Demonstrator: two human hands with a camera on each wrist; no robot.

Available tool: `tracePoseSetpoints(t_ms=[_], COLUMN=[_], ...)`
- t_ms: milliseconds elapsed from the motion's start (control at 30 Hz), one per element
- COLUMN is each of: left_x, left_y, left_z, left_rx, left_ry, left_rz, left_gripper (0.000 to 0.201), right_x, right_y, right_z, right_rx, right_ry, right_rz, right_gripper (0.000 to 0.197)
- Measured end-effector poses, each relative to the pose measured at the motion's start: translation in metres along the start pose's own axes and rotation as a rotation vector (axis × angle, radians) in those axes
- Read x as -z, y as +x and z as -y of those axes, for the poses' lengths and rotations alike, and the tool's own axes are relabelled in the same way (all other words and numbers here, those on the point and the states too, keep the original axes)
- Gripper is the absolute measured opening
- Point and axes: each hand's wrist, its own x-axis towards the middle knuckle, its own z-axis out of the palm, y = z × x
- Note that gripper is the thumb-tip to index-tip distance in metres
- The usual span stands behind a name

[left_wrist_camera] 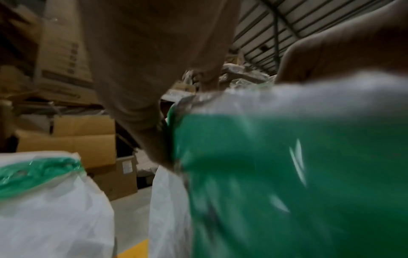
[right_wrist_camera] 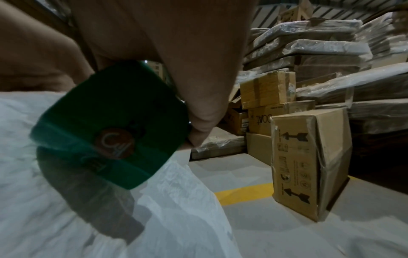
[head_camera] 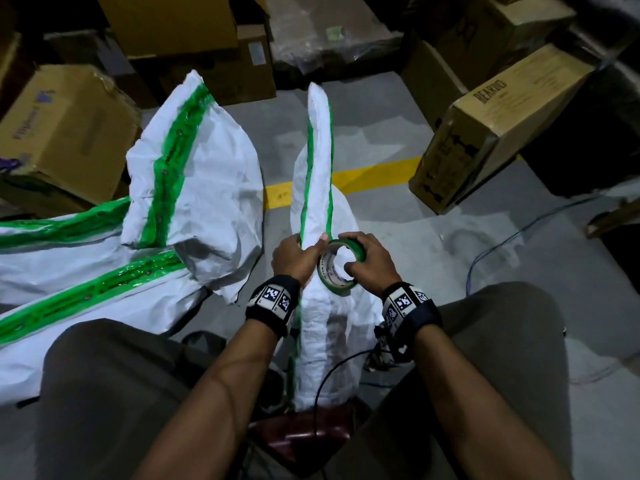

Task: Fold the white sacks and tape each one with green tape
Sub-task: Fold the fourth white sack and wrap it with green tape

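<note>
1. My knees (head_camera: 114,386) fill the bottom of the head view, spread to either side of the folded white sack (head_camera: 323,320) that runs from between them out across the grey floor (head_camera: 398,133).
2. My left hand (head_camera: 294,258) grips the sack's folded ridge, fingers curled over one side and thumb pressed on the other, right where the green tape (head_camera: 310,174) along the fold ends.
3. My right hand (head_camera: 372,259) holds the tape roll (head_camera: 341,268) just beside my left thumb. Fingers curl over the roll's far rim and the thumb hooks into its core. The roll rests against the sack, tilted on edge.
4. In the right wrist view the roll (right_wrist_camera: 112,125) is green and close up, with the sack (right_wrist_camera: 66,218) under it.
5. The left wrist view is blurred: green tape (left_wrist_camera: 287,174) on white cloth.
6. To my left lie taped sacks (head_camera: 194,174), each with a wide green strip.
7. Cardboard boxes (head_camera: 498,126) stand around, and a yellow line (head_camera: 377,173) crosses the floor behind the sack.
</note>
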Motion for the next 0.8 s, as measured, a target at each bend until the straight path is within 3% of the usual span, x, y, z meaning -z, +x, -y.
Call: tracePoseSetpoints(t_ms=[100, 233, 300, 400, 533, 600, 700, 800], left_x=[0.003, 0.005, 0.006, 0.005, 0.008, 0.017, 0.028, 0.027], left_y=[0.002, 0.012, 0.021, 0.032, 0.044, 0.052, 0.056, 0.066], left_z=[-0.016, -0.040, -0.043, -0.046, -0.047, -0.051, -0.062, -0.049], left_rx=[-0.004, 0.069, 0.068, 0.052, 0.081, 0.101, 0.094, 0.190], left_ry=[0.147, 0.318, 0.393, 0.364, 0.243, 0.154, -0.006, -0.187], left_rz=[-0.080, 0.051, 0.080, 0.062, 0.023, -0.009, -0.025, 0.078], left_gripper=[0.067, 0.073, 0.063, 0.045, 0.046, 0.043, 0.036, 0.074], right_x=[-0.006, -0.009, -0.010, -0.010, -0.006, 0.006, 0.020, 0.017], right_y=[-0.002, -0.001, -0.002, -0.007, -0.012, -0.014, -0.021, -0.025], right_z=[0.004, 0.009, 0.009, 0.006, 0.008, 0.014, 0.026, 0.029], right_rx=[0.040, 0.067, 0.023, -0.071, 0.047, 0.024, -0.062, -0.087], right_ry=[-0.043, -0.088, -0.021, 0.181, 0.132, 0.049, -0.254, -0.432], right_rz=[-0.016, -0.004, -0.025, -0.084, -0.089, -0.008, 0.380, 0.531], right_gripper=[0.064, 0.060, 0.060, 0.058, 0.073, 0.078, 0.085, 0.084])
